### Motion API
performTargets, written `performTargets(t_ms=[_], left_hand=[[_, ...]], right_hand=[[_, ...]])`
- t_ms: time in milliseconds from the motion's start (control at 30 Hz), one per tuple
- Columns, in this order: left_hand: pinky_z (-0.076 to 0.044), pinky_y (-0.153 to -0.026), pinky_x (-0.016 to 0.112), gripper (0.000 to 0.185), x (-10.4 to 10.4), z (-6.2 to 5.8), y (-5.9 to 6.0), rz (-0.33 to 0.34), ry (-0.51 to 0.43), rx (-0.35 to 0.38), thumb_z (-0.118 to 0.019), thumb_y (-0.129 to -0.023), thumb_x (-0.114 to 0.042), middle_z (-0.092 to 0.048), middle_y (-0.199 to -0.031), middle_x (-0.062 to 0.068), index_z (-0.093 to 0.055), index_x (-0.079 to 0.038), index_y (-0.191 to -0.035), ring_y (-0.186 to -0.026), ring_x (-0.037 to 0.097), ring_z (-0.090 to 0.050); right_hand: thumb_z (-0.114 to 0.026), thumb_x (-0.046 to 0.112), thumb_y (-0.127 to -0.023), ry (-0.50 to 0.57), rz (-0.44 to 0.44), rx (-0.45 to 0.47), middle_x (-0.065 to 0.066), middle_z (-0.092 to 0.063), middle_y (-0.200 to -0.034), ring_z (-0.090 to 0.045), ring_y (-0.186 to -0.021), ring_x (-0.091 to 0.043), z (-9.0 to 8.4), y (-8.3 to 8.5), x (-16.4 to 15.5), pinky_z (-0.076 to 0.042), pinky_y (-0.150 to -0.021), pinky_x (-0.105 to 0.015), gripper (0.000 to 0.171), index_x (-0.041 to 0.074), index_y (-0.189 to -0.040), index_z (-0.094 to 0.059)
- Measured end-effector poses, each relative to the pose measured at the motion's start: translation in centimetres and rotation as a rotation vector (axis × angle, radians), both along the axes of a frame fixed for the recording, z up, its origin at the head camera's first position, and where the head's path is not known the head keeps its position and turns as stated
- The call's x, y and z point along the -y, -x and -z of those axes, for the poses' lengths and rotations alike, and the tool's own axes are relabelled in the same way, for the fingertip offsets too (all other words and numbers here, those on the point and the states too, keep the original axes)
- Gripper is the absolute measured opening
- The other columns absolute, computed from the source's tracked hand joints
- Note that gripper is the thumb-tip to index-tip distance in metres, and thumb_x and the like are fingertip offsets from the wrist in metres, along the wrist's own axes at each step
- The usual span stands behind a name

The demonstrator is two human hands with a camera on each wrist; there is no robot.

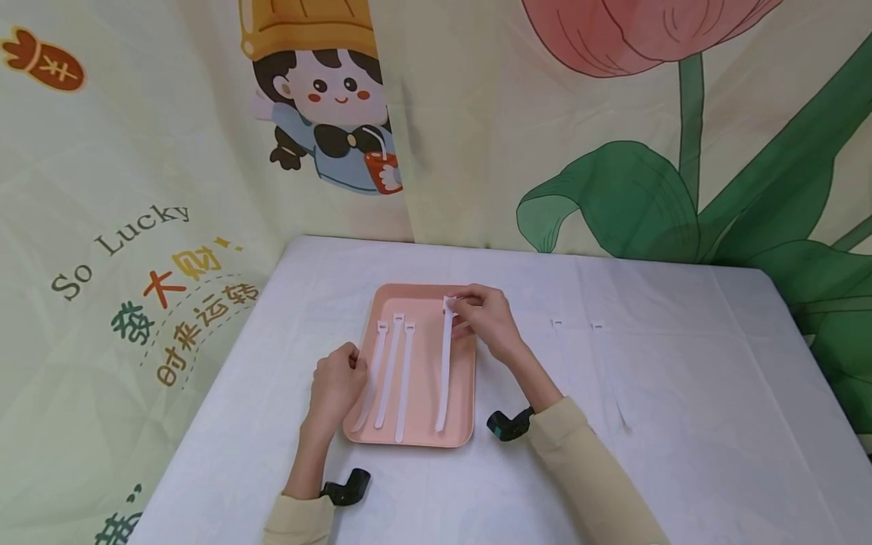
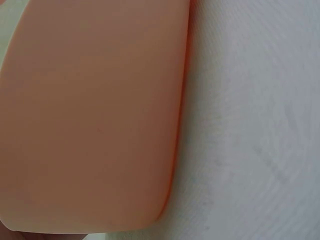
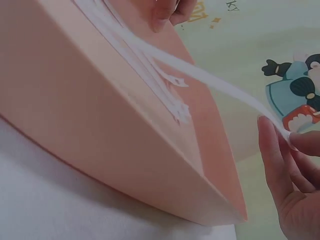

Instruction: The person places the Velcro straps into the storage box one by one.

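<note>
A pink rectangular tray [image 1: 425, 363] sits on the white-covered table. My left hand [image 1: 337, 382] grips its left rim, the thumb showing inside the wall in the right wrist view. Between thumb and fingertips my right hand [image 1: 487, 318] pinches the slotted head end of a white cable tie [image 1: 446, 363]. That tie runs down over the tray's right half, its head raised in the right wrist view. Three more white cable ties [image 1: 388, 378] lie side by side in the left half, heads toward the far end. Only the tray's outer wall [image 2: 100, 115] fills the left wrist view.
To the right of the tray, two more white ties [image 1: 597, 327] lie on the tablecloth [image 1: 681, 363], hard to make out against it. Black cameras [image 1: 509, 426] are strapped to both wrists. A printed curtain [image 1: 463, 151] hangs behind the table.
</note>
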State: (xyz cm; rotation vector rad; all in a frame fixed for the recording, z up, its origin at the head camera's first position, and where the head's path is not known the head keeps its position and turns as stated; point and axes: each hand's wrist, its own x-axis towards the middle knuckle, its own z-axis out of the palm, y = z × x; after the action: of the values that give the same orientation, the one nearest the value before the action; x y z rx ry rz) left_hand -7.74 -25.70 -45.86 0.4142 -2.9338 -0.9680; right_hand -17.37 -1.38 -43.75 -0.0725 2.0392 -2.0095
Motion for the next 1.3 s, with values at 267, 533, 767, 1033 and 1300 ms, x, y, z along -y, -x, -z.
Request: performTargets(t_ms=[267, 533, 767, 1033, 1300], left_hand=[[-0.038, -0.05, 0.029, 0.012, 0.1, -0.2, -0.2, 0.004, -0.022, 0.01, -0.055, -0.097, -0.005, -0.057, -0.067, 0.007, -0.06, -0.001, -0.086, -0.057, 0.018, -0.052], [-0.039, -0.051, 0.029, 0.012, 0.1, -0.1, -0.1, 0.006, -0.015, 0.01, -0.055, -0.097, -0.005, -0.058, -0.068, 0.008, -0.06, -0.001, -0.086, -0.059, 0.019, -0.053], [-0.039, -0.052, 0.029, 0.012, 0.2, -0.1, -0.1, 0.002, -0.009, 0.015, -0.056, -0.097, -0.005, -0.058, -0.069, 0.008, -0.06, -0.001, -0.087, -0.059, 0.02, -0.053], [-0.04, -0.052, 0.029, 0.012, 0.1, -0.1, -0.2, 0.003, -0.004, 0.015, -0.055, -0.097, -0.005, -0.059, -0.07, 0.009, -0.061, -0.001, -0.087, -0.059, 0.02, -0.054], [-0.038, -0.051, 0.029, 0.012, 0.1, -0.1, -0.1, -0.001, -0.007, 0.016, -0.056, -0.096, -0.005, -0.057, -0.067, 0.007, -0.06, -0.002, -0.085, -0.059, 0.019, -0.053]], right_hand=[[-0.067, 0.011, -0.098, 0.009, -0.01, 0.029, -0.011, -0.069, -0.088, -0.069, -0.064, -0.022, 0.9, 0.3, 1.5, -0.061, -0.071, -0.052, 0.02, 0.001, -0.116, -0.07], [-0.064, 0.007, -0.099, 0.008, -0.034, 0.029, -0.016, -0.071, -0.095, -0.073, -0.076, -0.031, 1.5, 0.6, 2.7, -0.061, -0.072, -0.052, 0.022, -0.001, -0.119, -0.068], [-0.063, 0.008, -0.1, -0.04, -0.058, 0.02, -0.019, -0.072, -0.09, -0.073, -0.075, -0.037, 1.8, 0.8, 3.3, -0.061, -0.072, -0.054, 0.021, -0.001, -0.117, -0.07], [-0.066, 0.005, -0.097, -0.101, -0.058, 0.001, -0.021, -0.073, -0.087, -0.073, -0.078, -0.04, 2.3, 1.1, 4.2, -0.062, -0.068, -0.048, 0.016, -0.004, -0.108, -0.072], [-0.065, 0.006, -0.099, -0.151, -0.064, 0.049, -0.021, -0.071, -0.089, -0.073, -0.073, -0.031, 3.2, 1.3, 5.0, -0.062, -0.066, -0.042, 0.015, -0.003, -0.108, -0.071]])
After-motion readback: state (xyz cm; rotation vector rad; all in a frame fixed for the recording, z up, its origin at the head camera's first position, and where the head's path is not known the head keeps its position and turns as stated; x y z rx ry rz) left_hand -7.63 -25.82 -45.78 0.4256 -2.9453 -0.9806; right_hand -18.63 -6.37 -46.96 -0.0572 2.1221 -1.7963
